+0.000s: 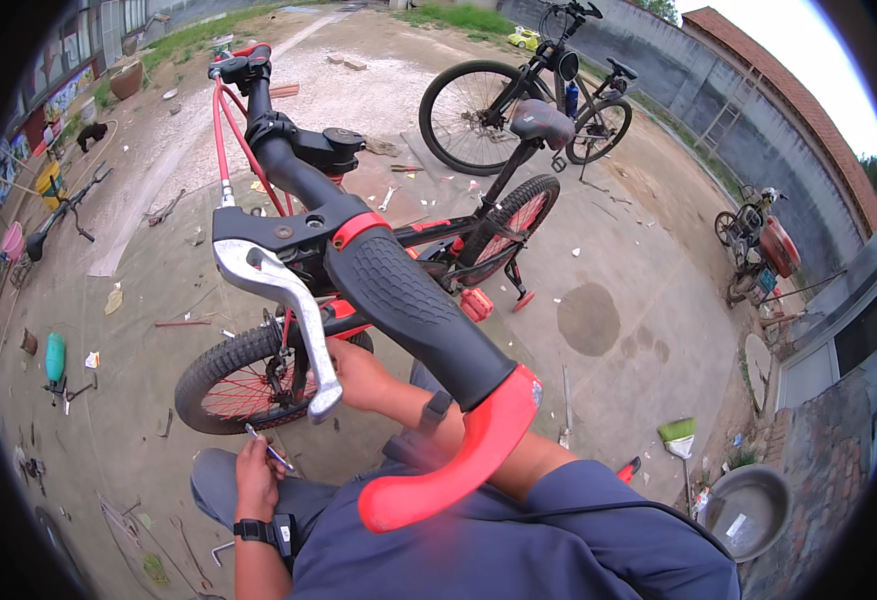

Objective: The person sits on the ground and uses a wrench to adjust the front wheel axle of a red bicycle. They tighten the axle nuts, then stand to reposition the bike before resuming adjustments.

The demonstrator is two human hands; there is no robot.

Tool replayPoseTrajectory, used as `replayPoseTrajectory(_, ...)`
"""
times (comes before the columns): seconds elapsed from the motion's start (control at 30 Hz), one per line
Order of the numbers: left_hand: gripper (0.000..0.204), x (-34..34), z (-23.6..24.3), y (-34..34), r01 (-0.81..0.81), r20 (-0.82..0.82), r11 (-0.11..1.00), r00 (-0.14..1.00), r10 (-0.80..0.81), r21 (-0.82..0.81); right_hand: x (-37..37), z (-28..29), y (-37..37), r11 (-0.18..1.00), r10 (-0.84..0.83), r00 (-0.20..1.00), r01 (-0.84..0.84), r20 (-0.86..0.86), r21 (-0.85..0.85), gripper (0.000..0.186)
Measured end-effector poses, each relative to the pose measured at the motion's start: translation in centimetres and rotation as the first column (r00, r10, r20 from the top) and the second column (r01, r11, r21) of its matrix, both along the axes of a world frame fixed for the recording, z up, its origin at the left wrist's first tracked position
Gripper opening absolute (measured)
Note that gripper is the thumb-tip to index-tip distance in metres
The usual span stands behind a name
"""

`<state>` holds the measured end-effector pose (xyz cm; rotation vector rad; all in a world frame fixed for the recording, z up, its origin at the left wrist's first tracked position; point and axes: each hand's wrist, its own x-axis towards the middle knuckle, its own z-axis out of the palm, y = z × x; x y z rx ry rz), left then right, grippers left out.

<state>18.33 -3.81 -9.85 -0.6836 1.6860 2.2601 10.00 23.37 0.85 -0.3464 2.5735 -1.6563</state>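
A bicycle with a black frame and red parts stands before me; its black handlebar grip [414,300] with a red bar end [459,465] fills the middle. My left hand [257,475] is closed around a slim silver tool with a bluish end [279,458], low beside the front tire [214,385]. My right hand [359,375] is curled beside the front wheel, close to the brake arms [281,372]. The silver brake lever [294,290] hangs in front of it and hides some fingers. Whatever those fingers pinch is out of sight.
Another bicycle [479,110] stands behind, with a motorcycle [764,240] at the right. A wrench [389,198] and scattered tools lie on the ground. A green broom [679,440] and grey basin [749,510] are at lower right. A teal bottle [56,357] sits at left.
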Motion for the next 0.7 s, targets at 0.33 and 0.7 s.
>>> replayPoseTrajectory(0.33,0.022,-0.3,1.1,0.0,0.059,0.058,0.998,0.997,-0.058,-0.012,-1.6,-1.3,-2.8,0.998,-0.022,0.970,0.035,0.243,-0.050,0.034)
replayPoseTrajectory(0.7,0.024,-1.4,5.2,2.7,0.214,0.032,0.976,0.976,-0.215,0.045,-1.3,-1.7,-2.9,0.953,0.015,0.970,0.060,0.243,-0.297,0.027)
